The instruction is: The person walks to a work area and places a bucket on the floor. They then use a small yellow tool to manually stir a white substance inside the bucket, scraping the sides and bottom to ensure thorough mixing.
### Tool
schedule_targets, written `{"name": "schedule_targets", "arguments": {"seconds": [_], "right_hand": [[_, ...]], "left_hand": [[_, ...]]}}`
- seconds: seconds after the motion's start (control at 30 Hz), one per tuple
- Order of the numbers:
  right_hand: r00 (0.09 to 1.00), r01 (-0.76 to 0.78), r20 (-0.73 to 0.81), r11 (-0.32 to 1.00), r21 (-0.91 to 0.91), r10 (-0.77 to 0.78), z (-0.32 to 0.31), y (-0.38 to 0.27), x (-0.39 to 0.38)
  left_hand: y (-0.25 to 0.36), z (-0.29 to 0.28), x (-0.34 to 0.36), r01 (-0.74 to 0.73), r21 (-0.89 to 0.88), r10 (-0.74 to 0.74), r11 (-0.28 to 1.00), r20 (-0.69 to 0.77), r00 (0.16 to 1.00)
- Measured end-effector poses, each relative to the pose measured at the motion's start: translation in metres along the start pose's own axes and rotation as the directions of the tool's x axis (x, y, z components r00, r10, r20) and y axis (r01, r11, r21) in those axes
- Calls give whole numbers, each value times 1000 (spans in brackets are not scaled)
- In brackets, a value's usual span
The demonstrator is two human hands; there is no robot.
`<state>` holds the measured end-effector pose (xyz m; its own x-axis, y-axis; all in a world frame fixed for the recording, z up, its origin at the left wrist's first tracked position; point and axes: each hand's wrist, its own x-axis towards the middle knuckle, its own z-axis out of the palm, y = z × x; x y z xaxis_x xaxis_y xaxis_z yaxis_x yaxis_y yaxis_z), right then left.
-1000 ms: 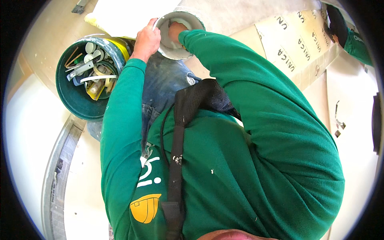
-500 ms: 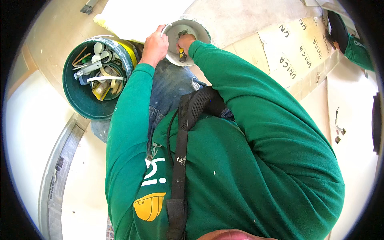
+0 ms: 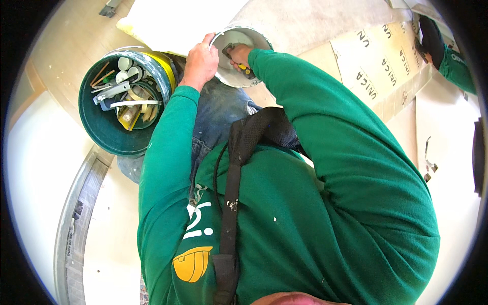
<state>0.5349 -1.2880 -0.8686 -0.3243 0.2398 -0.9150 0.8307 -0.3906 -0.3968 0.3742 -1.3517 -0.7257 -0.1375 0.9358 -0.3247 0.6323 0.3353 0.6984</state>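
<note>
My left hand (image 3: 201, 62) grips the left rim of a white plastic bucket (image 3: 262, 43), with its fingers hooked over the edge. My right hand (image 3: 241, 54) reaches inside the bucket. It is closed on a trowel (image 3: 248, 72) with a black-and-yellow handle. A short metal piece shows past my fingers, but most of the blade is hidden. Pale residue coats the bucket's inner wall. The bucket tilts toward me in front of my knees.
At left stands a dark green bucket (image 3: 87, 119) holding rolls of tape, tools and white tubs. A white-and-yellow bag (image 3: 168, 25) lies beyond it. Printed cardboard (image 3: 373, 63) covers floor at right. Another person's green sleeve (image 3: 455, 68) shows far right. A metal rail (image 3: 68, 223) runs at lower left.
My right hand has moved right inside the bucket, and the trowel's handle has swung toward the right rim. The bucket has shifted slightly right, with my left hand still on its rim.
</note>
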Motion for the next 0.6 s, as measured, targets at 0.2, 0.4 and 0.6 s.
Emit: {"name": "schedule_targets", "arguments": {"seconds": [0.2, 0.4, 0.6], "right_hand": [[993, 97, -10, 836, -541, -122, 1, 8, 22], [996, -25, -76, 973, 228, 43, 5, 4, 7], [981, -97, -86, 827, 553, 172, 5, -24, -31]], "left_hand": [[7, 0, 0, -49, 15, 49, 999, -4, 999], [1, 0, -4, -44, 20, 44, 999, -24, 999], [0, 0, -2, -54, 20, 55, 998, -26, 998]]}}
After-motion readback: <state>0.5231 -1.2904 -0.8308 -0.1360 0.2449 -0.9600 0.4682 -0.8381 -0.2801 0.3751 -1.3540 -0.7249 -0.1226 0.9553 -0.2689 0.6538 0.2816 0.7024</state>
